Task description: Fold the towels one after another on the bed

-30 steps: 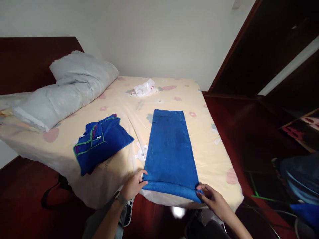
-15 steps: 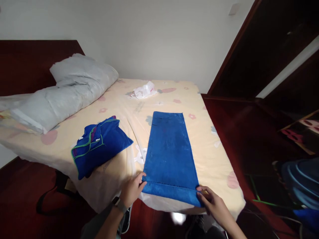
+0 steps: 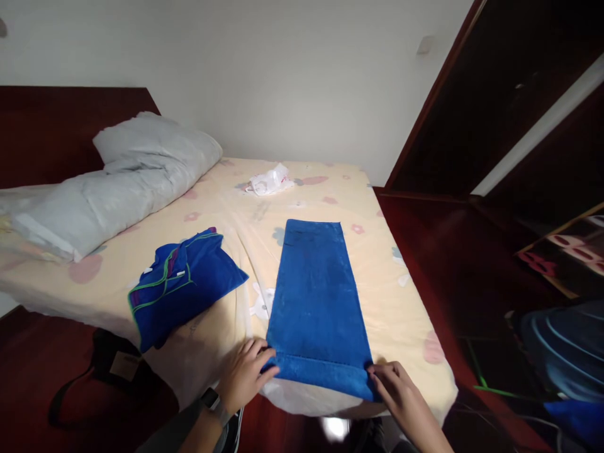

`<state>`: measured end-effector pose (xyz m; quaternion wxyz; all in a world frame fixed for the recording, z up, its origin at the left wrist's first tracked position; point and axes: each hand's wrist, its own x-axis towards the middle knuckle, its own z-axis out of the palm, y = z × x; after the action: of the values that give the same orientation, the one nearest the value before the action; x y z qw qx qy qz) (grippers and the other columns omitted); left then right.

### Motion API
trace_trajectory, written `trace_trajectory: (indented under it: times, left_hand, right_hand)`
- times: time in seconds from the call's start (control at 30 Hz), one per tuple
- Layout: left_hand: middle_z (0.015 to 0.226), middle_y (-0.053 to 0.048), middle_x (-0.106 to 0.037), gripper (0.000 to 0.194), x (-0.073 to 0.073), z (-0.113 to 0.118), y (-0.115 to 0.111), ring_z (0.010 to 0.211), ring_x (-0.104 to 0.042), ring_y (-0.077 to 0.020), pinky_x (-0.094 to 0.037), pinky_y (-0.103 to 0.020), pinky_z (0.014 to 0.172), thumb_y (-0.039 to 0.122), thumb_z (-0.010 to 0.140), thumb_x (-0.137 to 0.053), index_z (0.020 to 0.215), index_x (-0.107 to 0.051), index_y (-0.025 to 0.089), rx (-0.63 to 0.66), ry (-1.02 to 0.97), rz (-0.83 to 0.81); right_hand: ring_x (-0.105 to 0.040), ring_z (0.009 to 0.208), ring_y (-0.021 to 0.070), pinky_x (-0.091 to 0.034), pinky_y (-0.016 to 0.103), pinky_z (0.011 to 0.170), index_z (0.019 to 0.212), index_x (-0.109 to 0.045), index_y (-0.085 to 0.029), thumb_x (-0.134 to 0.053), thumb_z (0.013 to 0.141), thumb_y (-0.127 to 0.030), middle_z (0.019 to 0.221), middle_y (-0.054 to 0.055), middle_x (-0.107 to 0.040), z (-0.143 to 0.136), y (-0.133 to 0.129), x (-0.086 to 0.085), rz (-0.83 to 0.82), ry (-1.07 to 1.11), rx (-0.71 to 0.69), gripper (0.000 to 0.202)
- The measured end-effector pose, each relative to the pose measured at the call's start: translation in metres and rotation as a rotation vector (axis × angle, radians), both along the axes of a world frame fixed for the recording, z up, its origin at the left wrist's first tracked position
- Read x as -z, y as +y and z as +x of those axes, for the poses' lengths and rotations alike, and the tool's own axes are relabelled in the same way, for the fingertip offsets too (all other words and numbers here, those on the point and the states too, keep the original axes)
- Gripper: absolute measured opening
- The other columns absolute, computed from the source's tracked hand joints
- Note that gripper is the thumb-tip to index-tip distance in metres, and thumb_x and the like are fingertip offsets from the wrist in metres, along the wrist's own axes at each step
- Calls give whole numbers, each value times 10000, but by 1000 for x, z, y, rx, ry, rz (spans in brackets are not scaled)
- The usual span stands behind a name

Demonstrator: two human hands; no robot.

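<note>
A white plastic bag (image 3: 269,180) lies at the far end of the bed (image 3: 415,314) — contents not discernible. The blue towel (image 3: 316,302) lies flat, folded lengthwise, near edge at the bed's edge. Left hand (image 3: 245,377) pinches its near left corner; right hand (image 3: 396,393) grips the near right corner — fingers closed on cloth.
</note>
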<state>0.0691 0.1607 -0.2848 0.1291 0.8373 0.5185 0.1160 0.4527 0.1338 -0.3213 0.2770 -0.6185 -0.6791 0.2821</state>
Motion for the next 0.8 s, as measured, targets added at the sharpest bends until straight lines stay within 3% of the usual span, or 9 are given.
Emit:
trace_trajectory:
  times: [0.07,0.13,0.23,0.33,0.53,0.7,0.8]
  left_hand:
    - [1163,-36,-629,402,5,-6,-3,1091,-576,-275,-490,-427,931,327,802,-765,1175,-623,283,39,18,25]
    - [1197,-27,-631,491,11,-11,-5,1121,-572,-272,-487,-436,965,191,770,-758,1224,-602,292,60,35,50]
    - [1202,-20,-634,519,16,-15,-6,1116,-585,-236,-497,-400,967,25,792,-607,1238,-602,292,57,22,78]
    - [1174,-33,-641,452,14,-17,-5,1090,-596,-222,-516,-375,949,49,839,-566,1223,-624,279,59,-34,77]
    - [1156,-48,-651,299,16,-21,3,1105,-593,-214,-507,-389,986,157,928,-564,1187,-658,270,65,-182,-10]
    - [1191,-52,-656,218,18,-18,6,1120,-607,-193,-487,-353,1019,259,992,-490,1134,-656,250,-60,-377,-105]
    - [981,-40,-691,255,15,-8,10,931,-652,-177,-517,-293,884,371,1007,-451,968,-650,217,-204,-488,-165]
  right_hand:
    - [-650,1007,225,-558,348,879,1076,-697,-304,-529,932,-449,1083,74,-647,-3,-7,2,156,-141,-10,265]
    - [-633,1075,243,-566,368,894,1161,-676,-343,-605,888,-415,1203,73,-635,-5,-15,9,251,-274,-90,291]
    - [-637,1095,255,-582,369,878,1290,-612,-374,-687,801,-304,1320,50,-625,-4,-23,27,343,-414,-217,499]
    - [-653,1070,243,-586,359,859,1330,-588,-346,-654,803,-224,1322,40,-643,1,-27,39,407,-437,-205,545]
    - [-618,1163,230,-539,389,983,1198,-659,-298,-513,956,-369,1245,38,-678,6,-23,26,198,-127,-41,291]
    - [-654,1088,255,-534,402,972,1101,-694,-264,-490,936,-521,1130,62,-719,1,-11,21,1,28,156,368]
    - [-646,1117,272,-509,427,1010,1107,-685,-247,-471,916,-571,1155,79,-715,-6,0,17,-68,98,249,432]
